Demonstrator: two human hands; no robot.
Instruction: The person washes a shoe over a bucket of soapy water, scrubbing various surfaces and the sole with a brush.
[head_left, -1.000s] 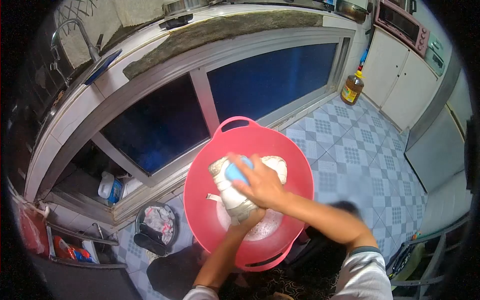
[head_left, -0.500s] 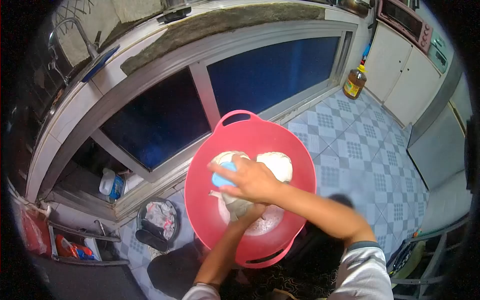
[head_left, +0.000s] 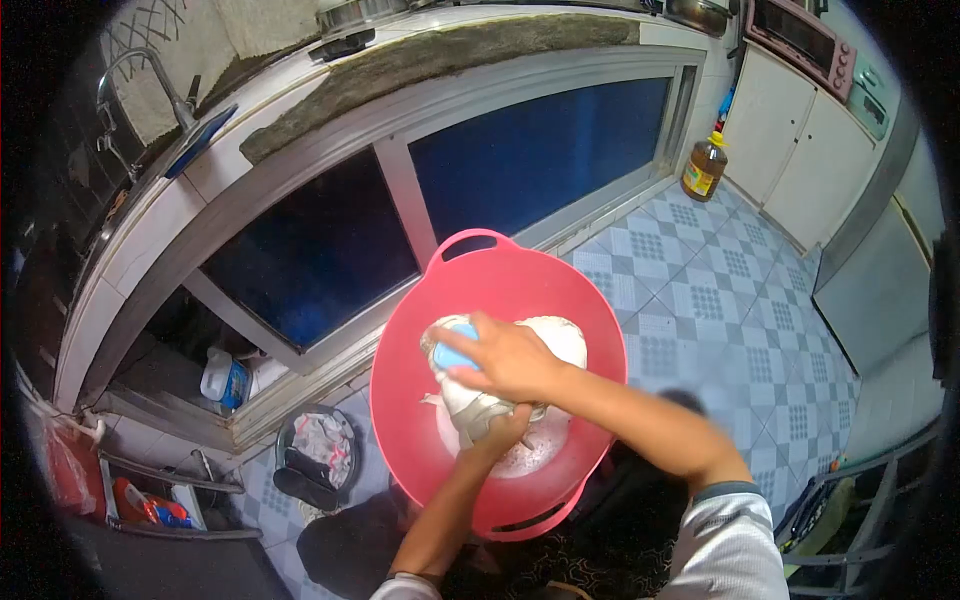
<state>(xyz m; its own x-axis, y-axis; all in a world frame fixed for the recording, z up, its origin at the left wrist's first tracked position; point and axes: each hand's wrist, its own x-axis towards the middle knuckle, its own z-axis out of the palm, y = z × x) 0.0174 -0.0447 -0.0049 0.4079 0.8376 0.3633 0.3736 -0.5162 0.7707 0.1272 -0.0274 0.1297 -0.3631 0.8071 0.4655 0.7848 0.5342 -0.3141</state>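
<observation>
white shoe [head_left: 462, 397], gripped at its near end by the left hand [head_left: 503, 430], is tilted toward the left rim of a pink tub [head_left: 500, 275]; the right hand [head_left: 515, 360] clasps a blue scrubber [head_left: 455, 348] against it, suds [head_left: 528, 460] by the near rim.

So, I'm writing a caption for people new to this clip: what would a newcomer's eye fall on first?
Probably the big pink tub in the middle, with foamy water in its bottom. Inside it, the right hand holds a light-blue object against what looks like a white shoe, gripped by the left hand. At upper right, a yellow-capped bottle stands on the tiled floor.
</observation>
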